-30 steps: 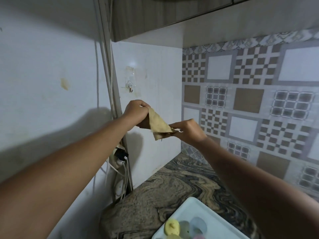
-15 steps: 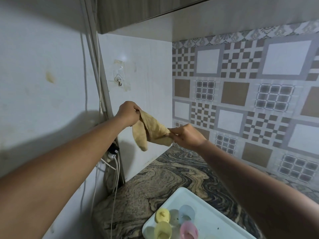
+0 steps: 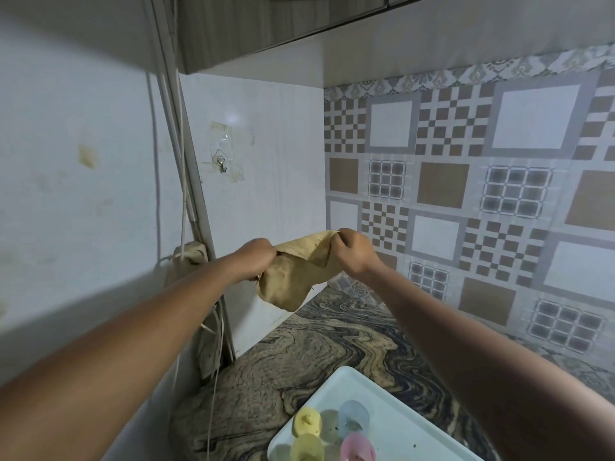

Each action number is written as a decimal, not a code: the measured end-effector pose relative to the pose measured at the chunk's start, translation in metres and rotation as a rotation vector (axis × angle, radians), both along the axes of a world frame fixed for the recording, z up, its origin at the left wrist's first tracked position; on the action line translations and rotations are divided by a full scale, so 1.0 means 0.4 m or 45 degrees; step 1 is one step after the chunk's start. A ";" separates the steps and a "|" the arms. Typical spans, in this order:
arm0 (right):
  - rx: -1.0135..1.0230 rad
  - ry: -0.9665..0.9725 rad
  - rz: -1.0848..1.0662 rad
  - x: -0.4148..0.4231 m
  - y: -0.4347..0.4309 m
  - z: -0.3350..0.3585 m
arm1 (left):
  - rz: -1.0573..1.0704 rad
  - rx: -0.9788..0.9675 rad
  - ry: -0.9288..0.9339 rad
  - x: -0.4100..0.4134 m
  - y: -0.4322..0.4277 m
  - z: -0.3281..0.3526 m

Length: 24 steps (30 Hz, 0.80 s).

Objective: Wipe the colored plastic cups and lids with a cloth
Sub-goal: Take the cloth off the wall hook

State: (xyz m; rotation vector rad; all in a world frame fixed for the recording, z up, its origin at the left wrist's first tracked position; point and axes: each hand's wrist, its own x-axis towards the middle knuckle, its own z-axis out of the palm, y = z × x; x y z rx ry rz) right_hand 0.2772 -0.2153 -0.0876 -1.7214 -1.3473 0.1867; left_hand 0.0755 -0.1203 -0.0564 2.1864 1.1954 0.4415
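Fingers (image 3: 336, 241) of the right hand (image 3: 352, 252) and left hand (image 3: 256, 257) pinch the tan cloth (image 3: 293, 281) at mid-frame (well above the counter (image 3: 299, 361)). Cups and lids (image 3: 307, 424) sit in the white tray (image 3: 399, 437), lower centre; best to gather the cloth into a firm pad before reaching down.

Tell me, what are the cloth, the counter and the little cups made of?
The tan cloth looks like soft woven fabric: it droops in folds. The countertop looks like polished stone, maybe granite, from its swirly veins and slight shine. The pastel cups look like smooth plastic, judging by their even colours.
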 end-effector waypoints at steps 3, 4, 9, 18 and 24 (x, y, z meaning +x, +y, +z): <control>-0.164 0.351 0.091 -0.003 0.008 0.028 | -0.048 -0.153 0.023 0.001 -0.023 -0.013; -0.230 0.447 0.096 0.000 0.010 0.031 | -0.065 -0.176 0.030 0.001 -0.023 -0.021; -0.444 0.969 0.324 0.024 0.004 0.014 | 0.025 -0.601 -0.349 0.009 -0.034 -0.049; -0.495 1.471 0.640 0.049 -0.015 -0.051 | 0.352 -1.184 -1.234 0.037 -0.049 -0.063; -0.362 1.307 0.377 0.057 0.008 -0.058 | 0.347 -1.107 -0.827 0.022 -0.019 -0.105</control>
